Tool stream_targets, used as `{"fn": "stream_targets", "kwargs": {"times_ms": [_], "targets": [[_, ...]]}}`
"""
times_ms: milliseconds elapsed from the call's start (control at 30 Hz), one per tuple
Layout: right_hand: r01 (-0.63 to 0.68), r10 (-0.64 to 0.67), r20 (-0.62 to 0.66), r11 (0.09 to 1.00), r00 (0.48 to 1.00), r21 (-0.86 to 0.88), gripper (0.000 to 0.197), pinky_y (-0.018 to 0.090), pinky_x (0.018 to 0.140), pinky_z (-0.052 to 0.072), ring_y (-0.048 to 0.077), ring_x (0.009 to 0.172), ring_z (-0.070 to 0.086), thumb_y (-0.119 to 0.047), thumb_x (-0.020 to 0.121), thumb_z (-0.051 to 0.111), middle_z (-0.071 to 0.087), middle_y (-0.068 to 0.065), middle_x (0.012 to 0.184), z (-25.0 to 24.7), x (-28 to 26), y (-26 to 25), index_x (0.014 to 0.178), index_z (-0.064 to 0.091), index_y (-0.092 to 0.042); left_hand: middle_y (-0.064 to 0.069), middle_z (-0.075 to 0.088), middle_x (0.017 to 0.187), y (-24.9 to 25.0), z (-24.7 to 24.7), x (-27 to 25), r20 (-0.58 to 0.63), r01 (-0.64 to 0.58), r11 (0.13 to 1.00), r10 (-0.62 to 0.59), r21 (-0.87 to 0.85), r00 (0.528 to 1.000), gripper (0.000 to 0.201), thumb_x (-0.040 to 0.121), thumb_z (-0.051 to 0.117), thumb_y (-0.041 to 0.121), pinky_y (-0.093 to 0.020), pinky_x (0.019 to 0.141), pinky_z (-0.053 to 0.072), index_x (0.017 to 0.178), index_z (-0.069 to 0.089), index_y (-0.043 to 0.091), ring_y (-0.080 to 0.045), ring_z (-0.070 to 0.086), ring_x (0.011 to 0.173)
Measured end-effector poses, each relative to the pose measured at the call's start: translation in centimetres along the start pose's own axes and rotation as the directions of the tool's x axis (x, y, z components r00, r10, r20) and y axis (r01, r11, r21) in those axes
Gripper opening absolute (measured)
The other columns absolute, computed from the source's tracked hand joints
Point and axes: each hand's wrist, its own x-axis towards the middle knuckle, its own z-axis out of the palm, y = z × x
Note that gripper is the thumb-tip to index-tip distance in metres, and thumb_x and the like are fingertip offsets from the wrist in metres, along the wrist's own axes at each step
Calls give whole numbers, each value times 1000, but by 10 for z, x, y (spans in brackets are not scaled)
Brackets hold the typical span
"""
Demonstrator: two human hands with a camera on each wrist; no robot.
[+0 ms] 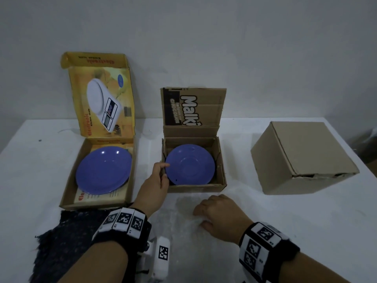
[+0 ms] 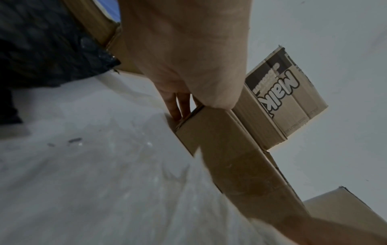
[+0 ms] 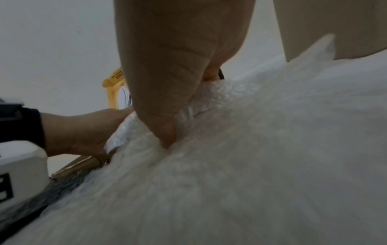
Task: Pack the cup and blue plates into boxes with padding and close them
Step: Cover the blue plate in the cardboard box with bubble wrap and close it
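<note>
Padding the middle box is the step in hand; the left hand (image 1: 158,178) grips the left wall of the small open box (image 1: 221,176) at frame centre, where one blue plate (image 1: 190,164) lies; the other plate (image 1: 104,169) sits in the yellow box (image 1: 67,190) at left. The right hand (image 1: 219,216), lower centre, pinches the bubble wrap (image 3: 251,149) on the tabletop (image 1: 285,221); next, I judge, lift it over the plate, then fold the lid down.

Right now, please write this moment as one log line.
left hand grips Malkist box wall | right hand pinches bubble wrap | both plate boxes open
</note>
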Motion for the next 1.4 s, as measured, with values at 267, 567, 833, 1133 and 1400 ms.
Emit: {"fn": "stream_targets", "kwargs": {"times_ms": [267,567,833,1133,1400], "targets": [[-10,226,-569,934,790,358,40,36,54,51,25,68,60,-24,80,32,58,6,91,-41,10,12,100,66,-18,-3,56,66,-1,1,1,-13,16,1000,-16,-12,1000,25,100,34,20,-31,48,33,124,35,28,-20,52,54],[-195,491,-491,821,719,536,50,24,74,46,16,88,41,-3,81,55,25,8,121,-51,26,28,126,33,-4,0,57,67,1,0,-3,-13,15,1000,-15,-12,1000,24,99,35,19,-24,46,31,122,36,28,-13,52,54],[-174,124,-226,960,966,-218,31,37,69,46,26,88,55,-29,72,46,63,1,92,-45,11,43,90,68,-18,-3,3,160,4,-3,21,-31,-80,972,89,220,996,26,91,49,11,-33,106,31,115,49,21,-21,20,143],[-155,167,68,976,984,-152,47,39,87,45,33,101,59,-18,88,57,61,15,113,-85,42,53,131,40,-20,7,2,160,16,1,40,125,-114,871,61,479,990,55,96,39,25,-43,120,11,149,22,24,-21,-6,147],[-195,209,14,932,978,-306,55,40,95,37,32,116,47,-27,88,56,40,12,136,-65,64,47,137,32,-19,-1,21,157,6,4,43,111,-217,876,187,431,976,55,92,36,23,-24,116,-1,146,32,13,-22,6,147]]}}
